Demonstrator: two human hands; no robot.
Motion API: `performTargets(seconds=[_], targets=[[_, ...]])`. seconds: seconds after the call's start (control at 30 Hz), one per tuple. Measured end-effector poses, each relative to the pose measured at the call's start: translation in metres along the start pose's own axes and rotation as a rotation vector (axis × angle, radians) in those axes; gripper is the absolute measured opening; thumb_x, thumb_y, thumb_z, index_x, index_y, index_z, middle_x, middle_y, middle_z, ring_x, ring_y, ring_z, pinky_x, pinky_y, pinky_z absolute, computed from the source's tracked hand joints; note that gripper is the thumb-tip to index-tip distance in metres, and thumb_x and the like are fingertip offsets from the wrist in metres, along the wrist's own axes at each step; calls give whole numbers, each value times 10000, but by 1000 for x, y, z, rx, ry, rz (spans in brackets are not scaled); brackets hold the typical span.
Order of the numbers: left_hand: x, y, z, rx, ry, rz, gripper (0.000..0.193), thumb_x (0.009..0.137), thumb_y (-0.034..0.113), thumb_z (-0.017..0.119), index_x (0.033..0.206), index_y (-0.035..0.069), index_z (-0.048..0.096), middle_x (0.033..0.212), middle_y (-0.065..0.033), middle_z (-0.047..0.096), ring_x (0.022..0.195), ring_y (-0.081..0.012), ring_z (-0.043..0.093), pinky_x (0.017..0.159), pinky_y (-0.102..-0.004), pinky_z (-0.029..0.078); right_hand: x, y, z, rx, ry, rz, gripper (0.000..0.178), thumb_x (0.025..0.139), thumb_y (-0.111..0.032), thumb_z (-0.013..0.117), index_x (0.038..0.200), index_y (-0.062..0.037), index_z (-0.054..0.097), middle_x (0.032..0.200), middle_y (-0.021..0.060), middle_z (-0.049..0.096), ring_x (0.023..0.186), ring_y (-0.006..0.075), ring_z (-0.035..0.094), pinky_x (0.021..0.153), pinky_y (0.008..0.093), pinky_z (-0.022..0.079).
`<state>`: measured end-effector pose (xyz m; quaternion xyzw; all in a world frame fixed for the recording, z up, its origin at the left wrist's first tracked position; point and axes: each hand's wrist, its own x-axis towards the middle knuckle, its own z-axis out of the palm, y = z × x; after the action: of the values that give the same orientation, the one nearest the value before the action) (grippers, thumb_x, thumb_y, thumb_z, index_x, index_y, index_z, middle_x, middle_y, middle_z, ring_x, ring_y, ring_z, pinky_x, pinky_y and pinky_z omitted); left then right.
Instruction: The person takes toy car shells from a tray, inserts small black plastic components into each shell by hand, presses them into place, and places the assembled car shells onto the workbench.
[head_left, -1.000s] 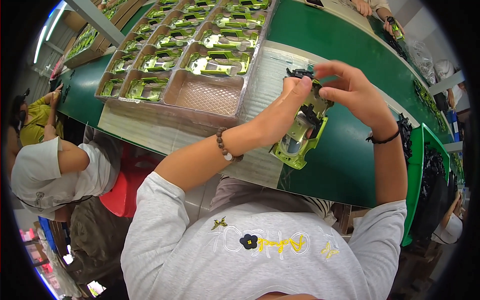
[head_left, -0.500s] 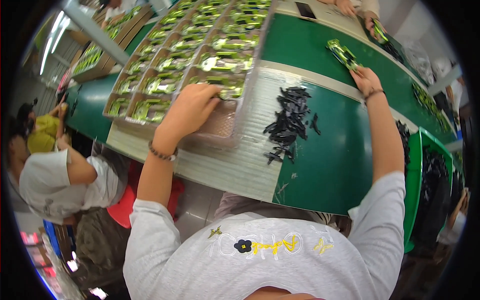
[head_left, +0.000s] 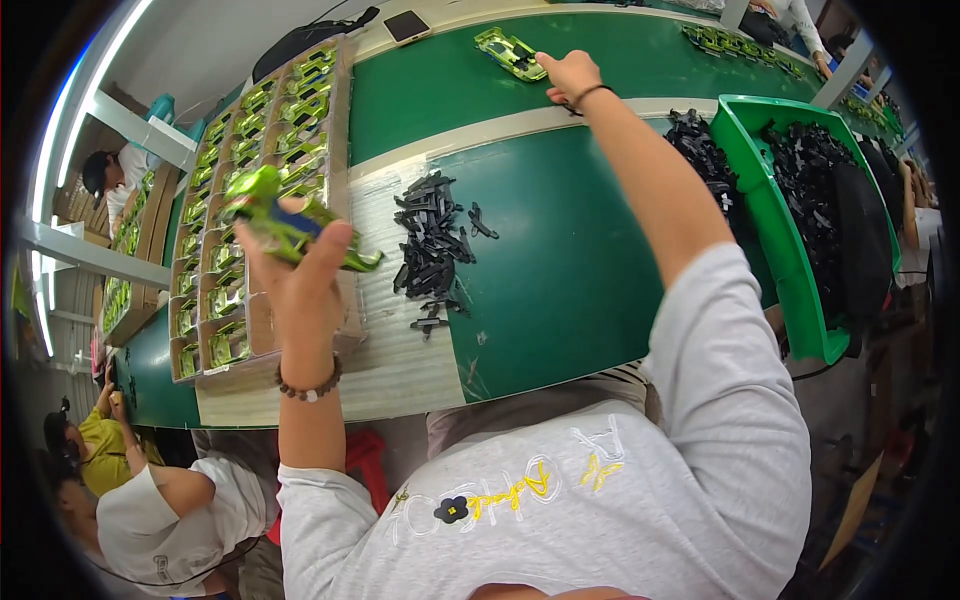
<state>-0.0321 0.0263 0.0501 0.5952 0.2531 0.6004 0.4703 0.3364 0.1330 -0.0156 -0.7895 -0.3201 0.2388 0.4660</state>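
My left hand (head_left: 300,265) is raised over the compartment tray (head_left: 345,120), closed around a shiny lime-green toy car body (head_left: 280,222). It is tilted and a little blurred, and the thumb lies along its near side. Farther off to the right, my right hand (head_left: 572,76) has its arm stretched over the green work surface. Its fingers pinch the end of a second green toy car body (head_left: 508,52), which shows dark openings. Rows of similar green bodies fill the tray's cells. My left hand hides part of the near right cells.
A pile of small black plastic parts (head_left: 430,235) lies right of the tray. At the right, a green bin (head_left: 785,260) holds many black parts, with more heaped beside it (head_left: 698,150). A phone-like device (head_left: 406,27) lies at the back. Other people work at the left and far right.
My left hand has come up from the tray and now holds a green car body. My right hand still grips the other one. The view has swung to the right.
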Motion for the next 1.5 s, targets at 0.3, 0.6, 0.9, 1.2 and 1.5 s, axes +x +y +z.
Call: performTargets(seconds=[0.3, 0.6, 0.9, 1.2, 1.5], targets=[[-1, -23, 31, -652, -226, -567, 411, 904, 238, 491, 1238, 2, 452, 1156, -152, 544, 1059, -244, 558, 936, -441, 463, -94, 86, -158, -886, 123, -596, 530, 835, -472, 558, 1158, -52, 575, 1145, 165, 594, 1083, 341, 537, 902, 413, 444], [-24, -45, 26, -594, -277, -665, 497, 853, 256, 505, 1283, 27, 406, 1203, -168, 501, 1088, -269, 538, 935, -441, 462, -140, 74, -114, -1086, 2, -672, 637, 842, -665, 388, 1371, -311, 400, 1476, 80, 290, 1350, 376, 239, 1046, 625, 124], [-29, -42, 25, -715, -221, -734, 421, 898, 396, 520, 1143, 56, 492, 1070, -145, 575, 1012, -246, 591, 810, -377, 534, -151, 17, -128, -196, -264, -782, 248, 838, -160, 625, 1063, -59, 649, 1061, 114, 655, 992, 224, 612, 875, 279, 447], [-25, -47, 27, -823, -258, -840, 282, 895, 351, 538, 1030, 103, 544, 1040, -154, 582, 976, -274, 603, 822, -399, 525, -188, 24, -94, -873, -486, -1006, 208, 625, 7, 700, 824, -47, 669, 903, 66, 574, 916, 264, 542, 798, 357, 471], [-26, -48, 32, -828, -165, -827, 370, 926, 444, 432, 1019, 100, 531, 1058, -162, 586, 891, -268, 609, 752, -373, 522, -197, -16, -53, -504, -666, -1008, 185, 716, -65, 702, 866, -41, 596, 754, 61, 616, 687, 219, 580, 622, 304, 464]])
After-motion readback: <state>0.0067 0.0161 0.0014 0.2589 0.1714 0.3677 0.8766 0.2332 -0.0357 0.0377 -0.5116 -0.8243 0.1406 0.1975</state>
